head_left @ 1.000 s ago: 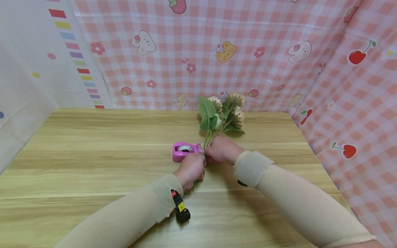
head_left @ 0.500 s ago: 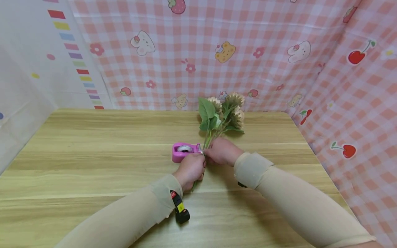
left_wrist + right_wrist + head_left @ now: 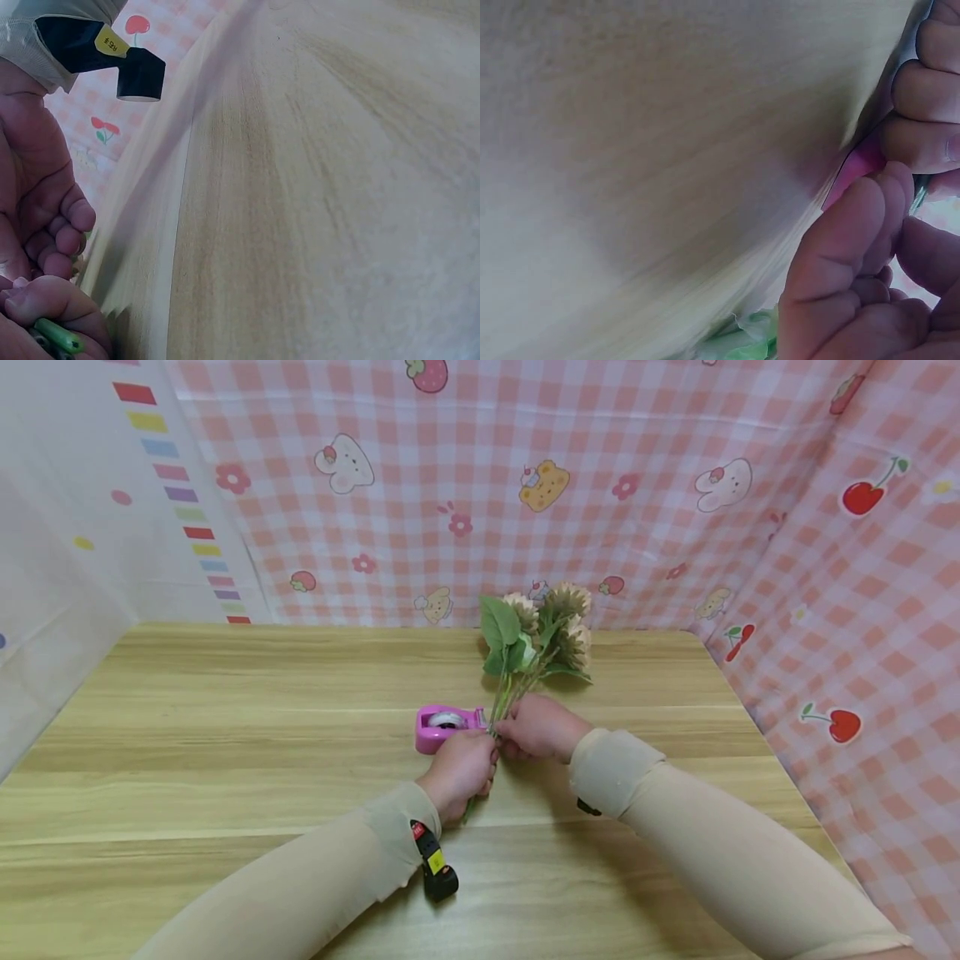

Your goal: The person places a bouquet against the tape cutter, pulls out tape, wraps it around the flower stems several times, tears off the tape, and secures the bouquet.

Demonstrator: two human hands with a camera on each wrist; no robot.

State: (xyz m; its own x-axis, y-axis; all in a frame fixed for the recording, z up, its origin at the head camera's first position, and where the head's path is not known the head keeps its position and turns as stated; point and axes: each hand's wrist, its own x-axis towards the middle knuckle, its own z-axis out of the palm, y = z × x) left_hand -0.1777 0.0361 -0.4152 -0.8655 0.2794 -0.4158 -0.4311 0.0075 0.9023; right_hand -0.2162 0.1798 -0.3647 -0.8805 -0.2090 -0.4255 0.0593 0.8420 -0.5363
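A small bunch of artificial flowers with cream blooms and green leaves points toward the back wall. My left hand grips the lower stems in a fist; their green cut ends poke out of it in the left wrist view. Just above that fist, my right hand pinches the stems between thumb and fingers, its fingertips close against the left hand. Behind the left hand stands a pink tape dispenser with a roll of clear tape, its cutter end right beside the stems.
The wooden table runs back to a pink checked cloth, with more cloth on both sides. A black wrist camera hangs from the left sleeve, close over the tabletop.
My right hand's fingertips have shifted slightly on the stems. The left hand, flowers and tape dispenser stay where they were.
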